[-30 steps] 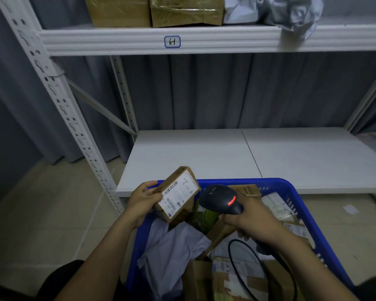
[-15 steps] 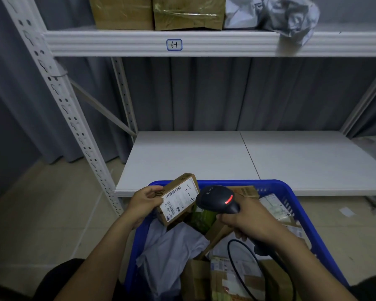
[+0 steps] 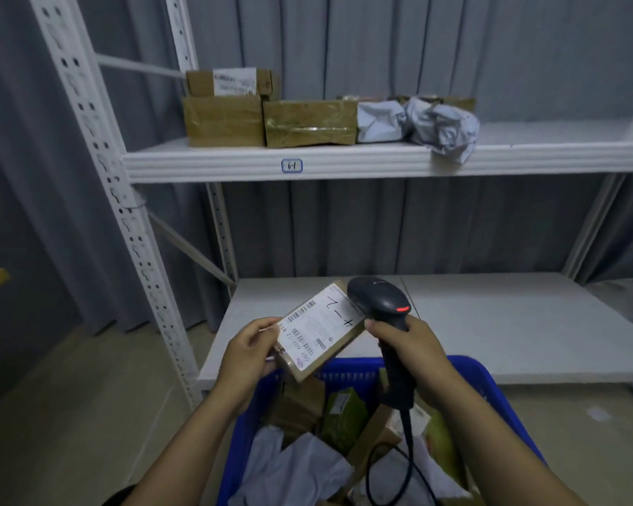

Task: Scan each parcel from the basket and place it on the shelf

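Note:
My left hand grips a small brown cardboard parcel by its left end, white label facing up, above the far rim of the blue basket. My right hand holds a black corded barcode scanner whose head sits right over the parcel's far right corner, a red light lit on it. The basket below holds several parcels: grey poly bags, brown boxes and a green packet. The upper shelf carries brown boxes and crumpled grey bags.
The lower white shelf board lies behind the basket. White perforated uprights stand at left with a diagonal brace. Grey curtain hangs behind the rack. A numbered tag marks the upper shelf edge. Tiled floor lies to the left.
Both hands rose out of the basket with the parcel and scanner. The view tilted upward, so the upper shelf's parcels now show in full. The label now faces up more flatly.

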`<state>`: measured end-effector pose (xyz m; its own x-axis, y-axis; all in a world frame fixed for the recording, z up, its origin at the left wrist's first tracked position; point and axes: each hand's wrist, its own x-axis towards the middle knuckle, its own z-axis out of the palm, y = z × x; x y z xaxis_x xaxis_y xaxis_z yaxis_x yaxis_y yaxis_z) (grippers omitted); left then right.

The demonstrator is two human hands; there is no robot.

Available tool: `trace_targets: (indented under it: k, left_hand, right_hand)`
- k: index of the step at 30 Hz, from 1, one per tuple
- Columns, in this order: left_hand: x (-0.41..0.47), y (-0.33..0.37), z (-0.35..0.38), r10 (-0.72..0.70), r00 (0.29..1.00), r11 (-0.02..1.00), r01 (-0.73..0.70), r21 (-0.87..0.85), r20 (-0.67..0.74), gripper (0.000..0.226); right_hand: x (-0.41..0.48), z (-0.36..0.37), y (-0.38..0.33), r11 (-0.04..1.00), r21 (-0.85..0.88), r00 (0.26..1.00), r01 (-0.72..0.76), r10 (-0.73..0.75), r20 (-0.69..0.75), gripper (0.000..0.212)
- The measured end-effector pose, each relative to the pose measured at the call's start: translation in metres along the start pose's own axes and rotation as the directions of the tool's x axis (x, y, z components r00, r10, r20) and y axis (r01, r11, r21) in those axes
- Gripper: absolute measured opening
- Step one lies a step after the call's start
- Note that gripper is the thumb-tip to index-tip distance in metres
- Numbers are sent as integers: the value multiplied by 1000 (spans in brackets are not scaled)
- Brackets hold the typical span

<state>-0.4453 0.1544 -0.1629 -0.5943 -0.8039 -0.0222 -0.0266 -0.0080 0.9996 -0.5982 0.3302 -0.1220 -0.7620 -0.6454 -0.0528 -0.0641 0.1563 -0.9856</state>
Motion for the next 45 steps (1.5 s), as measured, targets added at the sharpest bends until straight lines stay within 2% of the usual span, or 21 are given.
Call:
trace_targets:
  k: [3,7,10,13,15,20,23,25,26,28,30,32,35,37,42,45]
  left_hand:
    - [-8,41,9,75,994,996,-71,-62,82,23]
    - [-21,87,22,177,958,984,-172,-42,227,33]
    - [-30,125,31,202,904,966,-246,72,376,65]
    - [-31,156,41,232,888,949,-296,106,397,83]
    - [-28,174,44,274,890,931,-340,131,365,76]
    - [-16,221,53,512,837,817,-544,190,193,12]
    - [-8,247,59,517,823,788,-565,245,235,24]
    - [0,263,59,432,839,781,-532,328,332,53]
    - [5,269,59,395,844,756,-523,394,363,69]
    - [21,283,61,403,834,614,-552,565,378,85]
    - [36,293,61,471,808,427,-560,710,353,87]
    - [55,303,61,530,765,274,-562,781,364,86]
    - [85,324,60,602,711,231,-591,773,364,78]
    - [111,340,58,629,699,200,-569,798,340,77]
    - [193,371,66,578,753,91,-442,893,314,80]
    - [241,387,70,553,768,25,-405,914,325,78]
  right_hand:
    - [3,-7,-21,988,146,998,47,-42,-35,19]
    - [2,-20,-49,958,272,993,89,-65,-94,22]
    - [-2,-27,-77,951,252,981,177,-150,-123,18]
    - [-8,-33,-105,946,213,964,246,-216,-152,9]
    - [-11,-38,-124,938,208,955,276,-242,-174,8]
    - [-11,-52,-167,921,180,933,346,-318,-168,13]
    - [-4,-56,-186,912,139,915,386,-361,-179,20]
    - [3,-59,-198,899,147,906,412,-386,-174,19]
    - [6,-61,-205,890,154,899,429,-405,-166,17]
    - [17,-65,-216,870,155,880,469,-446,-162,16]
    - [28,-67,-226,865,135,872,484,-463,-159,18]
    - [43,-70,-236,849,129,856,513,-493,-158,16]
    - [70,-77,-254,821,110,825,560,-542,-160,9]
    - [93,-82,-263,813,93,814,575,-558,-158,6]
    - [154,-87,-268,841,130,845,525,-497,-197,19]
    - [177,-90,-265,857,133,861,497,-469,-196,10]
